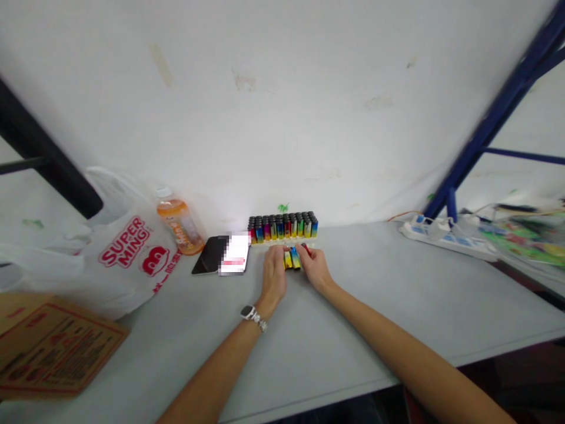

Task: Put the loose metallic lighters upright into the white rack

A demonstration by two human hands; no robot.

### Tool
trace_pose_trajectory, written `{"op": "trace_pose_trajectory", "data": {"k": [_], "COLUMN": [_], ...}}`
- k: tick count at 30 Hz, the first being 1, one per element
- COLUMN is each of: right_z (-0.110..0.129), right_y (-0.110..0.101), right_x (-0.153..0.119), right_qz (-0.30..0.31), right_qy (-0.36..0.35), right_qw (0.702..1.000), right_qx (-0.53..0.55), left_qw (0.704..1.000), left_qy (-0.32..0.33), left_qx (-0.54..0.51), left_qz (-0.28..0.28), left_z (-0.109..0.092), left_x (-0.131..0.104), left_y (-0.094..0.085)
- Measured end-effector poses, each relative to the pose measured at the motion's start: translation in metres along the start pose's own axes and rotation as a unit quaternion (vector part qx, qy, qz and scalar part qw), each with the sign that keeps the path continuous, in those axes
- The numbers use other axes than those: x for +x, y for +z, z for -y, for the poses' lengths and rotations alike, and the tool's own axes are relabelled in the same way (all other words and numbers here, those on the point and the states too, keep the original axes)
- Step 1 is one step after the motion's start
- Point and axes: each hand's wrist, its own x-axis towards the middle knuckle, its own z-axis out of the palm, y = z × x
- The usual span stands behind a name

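Several small coloured lighters [292, 259] lie side by side on the grey table, between my two hands. My left hand [274, 272], with a watch and bracelet on its wrist, presses against their left side with fingers together. On their right side, my right hand [314, 266] closes its thumb and fingers round the group, and a bit of red shows at its fingertips. Just behind stands a block of upright lighters [282, 228] with black tops, in rows on a pale base near the wall.
A phone or tablet [212, 254] with a lit screen beside it [235, 253] lies left of the lighters. Further left are an orange drink bottle [180, 224], a plastic bag [115, 265] and a cardboard box [57, 347]. A power strip [450, 238] lies at the right.
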Motion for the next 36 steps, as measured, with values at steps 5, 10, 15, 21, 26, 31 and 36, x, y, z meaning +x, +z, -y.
{"op": "trace_pose_trajectory", "data": {"k": [5,10,15,21,26,31,36], "right_z": [-0.003,-0.005,-0.003,0.0,0.003,0.0,-0.005], "right_y": [0.001,-0.001,0.0,-0.001,-0.003,-0.001,0.0], "right_x": [0.002,0.003,0.002,-0.002,-0.007,-0.004,-0.002], "right_qz": [-0.026,-0.024,-0.022,-0.001,0.015,0.005,-0.004], "right_qy": [-0.009,-0.013,-0.014,-0.013,-0.057,-0.037,-0.035], "right_qw": [0.999,0.999,0.999,1.0,0.998,0.999,0.998], "right_qx": [-0.025,-0.03,-0.024,-0.006,-0.007,-0.022,-0.049], "left_qw": [1.0,0.999,1.0,0.998,0.994,0.994,0.994], "left_qy": [-0.023,-0.032,-0.026,-0.026,-0.039,-0.052,-0.056], "left_qx": [-0.003,0.003,0.016,0.057,0.096,0.094,0.09], "left_qz": [0.001,0.005,0.008,0.013,0.019,0.023,0.026], "left_z": [0.001,0.0,0.002,0.008,0.009,0.01,0.011], "left_x": [0.002,0.002,0.003,0.005,0.005,0.005,0.005], "left_y": [0.0,0.0,0.001,0.001,0.0,0.002,0.002]}}
